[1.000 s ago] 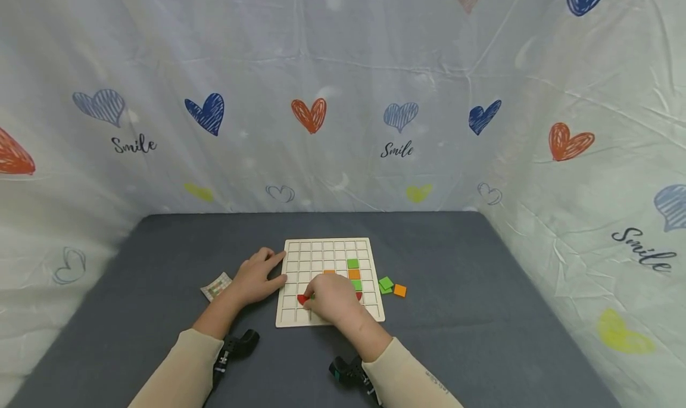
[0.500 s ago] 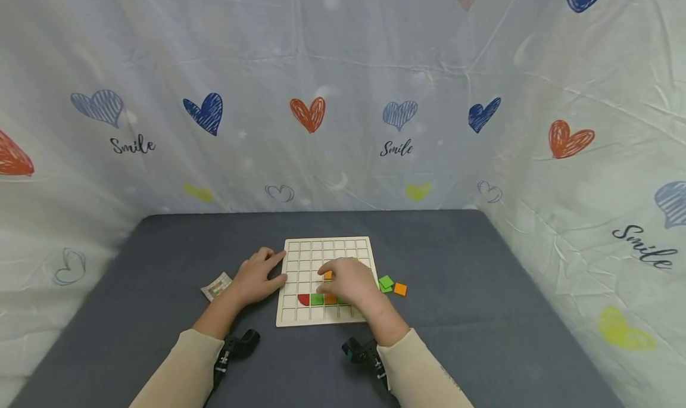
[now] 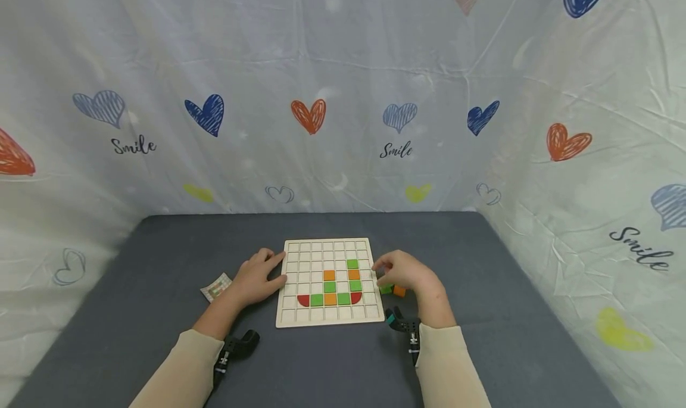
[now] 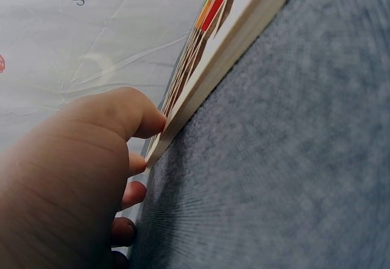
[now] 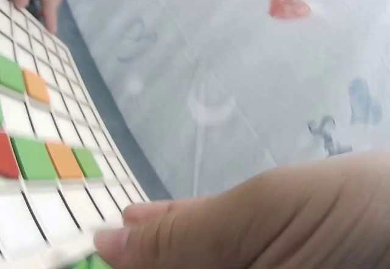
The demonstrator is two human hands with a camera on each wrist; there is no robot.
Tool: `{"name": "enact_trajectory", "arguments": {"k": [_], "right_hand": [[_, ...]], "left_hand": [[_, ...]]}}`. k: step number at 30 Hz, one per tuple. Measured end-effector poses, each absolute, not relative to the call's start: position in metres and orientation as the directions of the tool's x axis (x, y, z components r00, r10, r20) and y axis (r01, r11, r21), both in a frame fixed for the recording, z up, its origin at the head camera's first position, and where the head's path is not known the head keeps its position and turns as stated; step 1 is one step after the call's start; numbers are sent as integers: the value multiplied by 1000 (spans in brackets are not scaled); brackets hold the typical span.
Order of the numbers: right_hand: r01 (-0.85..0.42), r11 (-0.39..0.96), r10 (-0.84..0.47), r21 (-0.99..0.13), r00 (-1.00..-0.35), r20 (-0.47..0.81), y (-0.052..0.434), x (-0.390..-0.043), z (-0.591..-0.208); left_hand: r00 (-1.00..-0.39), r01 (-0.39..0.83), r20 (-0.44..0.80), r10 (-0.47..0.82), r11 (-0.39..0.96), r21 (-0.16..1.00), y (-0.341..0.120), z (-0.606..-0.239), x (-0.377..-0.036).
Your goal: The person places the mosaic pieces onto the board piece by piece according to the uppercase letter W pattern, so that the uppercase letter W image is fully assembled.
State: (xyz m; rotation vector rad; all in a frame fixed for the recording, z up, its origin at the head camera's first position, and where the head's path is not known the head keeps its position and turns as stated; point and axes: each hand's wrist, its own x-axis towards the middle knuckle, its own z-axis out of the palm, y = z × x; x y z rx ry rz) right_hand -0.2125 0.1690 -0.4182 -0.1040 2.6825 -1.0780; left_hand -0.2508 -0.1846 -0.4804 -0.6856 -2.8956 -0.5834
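A pale wooden grid board (image 3: 316, 253) lies on the dark grey table (image 3: 482, 312). Green, orange and red tiles (image 3: 330, 299) fill part of its lower rows in a U-like pattern. My left hand (image 3: 257, 277) rests flat beside the board's left edge. Its thumb (image 4: 140, 114) touches the board's side (image 4: 231, 44). My right hand (image 3: 402, 272) hovers just right of the board with loosely curled fingers. It is above a loose green tile (image 3: 384, 289) and a loose orange tile (image 3: 399, 290). I see nothing pinched in it. The right wrist view shows the hand (image 5: 244, 220) over the board (image 5: 15, 117).
A small patterned card (image 3: 217, 286) lies on the table left of my left hand. White sheets printed with hearts (image 3: 308, 115) wall in the table at the back and both sides. Black wrist cameras (image 3: 236, 345) sit on both forearms.
My right hand left the board's bottom row and moved right, off the board, to the loose tiles. The full tile pattern shows now. The left hand stayed put.
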Motion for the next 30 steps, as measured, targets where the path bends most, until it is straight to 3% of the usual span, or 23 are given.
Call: {"name": "enact_trajectory", "arguments": {"k": [17, 30], "right_hand": [[114, 722, -103, -682, -957, -270, 194, -219, -440], [-94, 690, -134, -718, -991, 0, 155, -211, -404]], "left_hand": [[-886, 461, 215, 410, 824, 329, -185, -485, -254], [-886, 462, 217, 409, 820, 338, -185, -486, -254]]}}
